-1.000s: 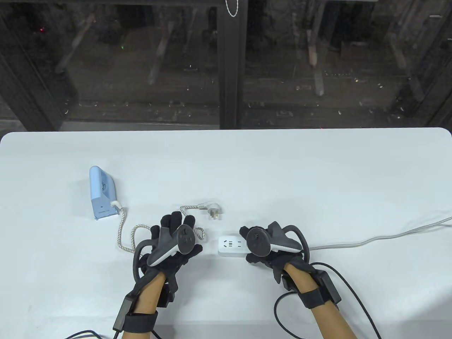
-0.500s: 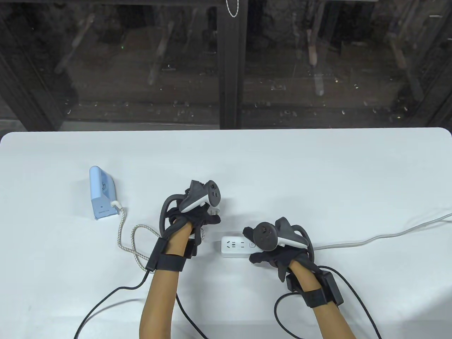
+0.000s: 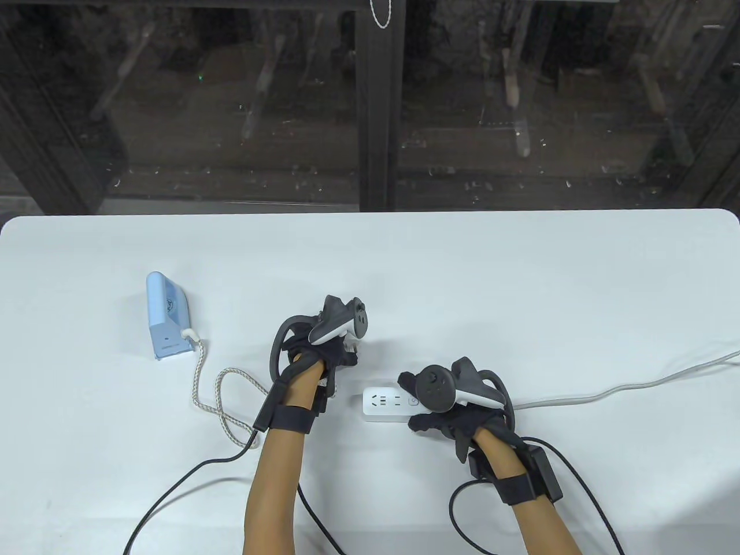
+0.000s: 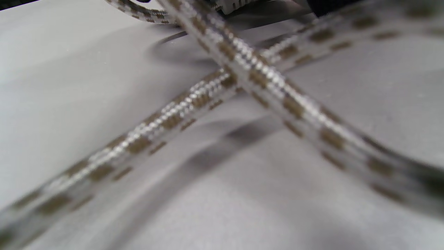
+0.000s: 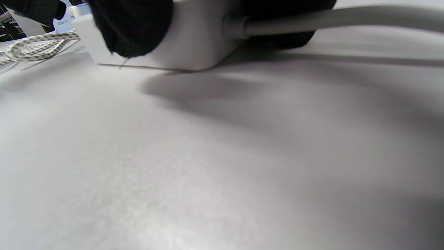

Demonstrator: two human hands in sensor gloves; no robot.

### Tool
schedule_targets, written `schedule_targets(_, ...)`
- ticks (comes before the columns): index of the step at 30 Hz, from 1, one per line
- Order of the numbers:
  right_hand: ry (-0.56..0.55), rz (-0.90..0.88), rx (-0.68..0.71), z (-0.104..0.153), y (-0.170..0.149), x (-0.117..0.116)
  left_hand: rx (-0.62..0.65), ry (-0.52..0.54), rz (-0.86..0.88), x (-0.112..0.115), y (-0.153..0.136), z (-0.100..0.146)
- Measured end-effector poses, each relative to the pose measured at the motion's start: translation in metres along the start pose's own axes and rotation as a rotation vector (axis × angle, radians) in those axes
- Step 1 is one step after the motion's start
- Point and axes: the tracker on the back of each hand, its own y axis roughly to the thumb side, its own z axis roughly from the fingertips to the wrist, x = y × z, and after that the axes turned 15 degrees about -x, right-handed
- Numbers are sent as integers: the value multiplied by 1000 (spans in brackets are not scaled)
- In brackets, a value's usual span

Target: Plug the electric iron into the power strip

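The light blue electric iron [image 3: 167, 318] stands at the table's left. Its braided cord [image 3: 199, 370] loops toward the centre and fills the left wrist view [image 4: 263, 80]. My left hand [image 3: 347, 350] is curled down over the iron's white plug [image 3: 352, 346], gripping it on the table; most of the plug is hidden under the tracker. My right hand [image 3: 411, 406] grips the right end of the white power strip [image 3: 381, 404], whose sockets face up. In the right wrist view, dark fingers [image 5: 131, 27] clamp the strip [image 5: 197, 41] from both sides.
The strip's grey cable [image 3: 607, 393] runs off to the table's right edge and shows in the right wrist view [image 5: 347, 21]. Black glove cables [image 3: 173, 497] trail off the front edge by both forearms. The white table [image 3: 462, 277] ends at a dark window behind.
My left hand moved forward from beside the cord loop onto the plug and closed over it. My right hand shifted the power strip slightly to the right.
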Motion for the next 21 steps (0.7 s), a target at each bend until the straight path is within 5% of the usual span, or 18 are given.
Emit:
schedule_targets(9,11,-3,2,0,0,0,155,190,188,-9,-31,35)
schedule_targets(14,11,-8,3,0,-1,0,276,93,225,-13,-46,59)
schedule_targets(17,10,-10,2,0,-1,-1,308,134,240,-14,-53,72)
schedule_targets(21,6,-13,0,0,-1,-1,407,13,306,-13,-56,85)
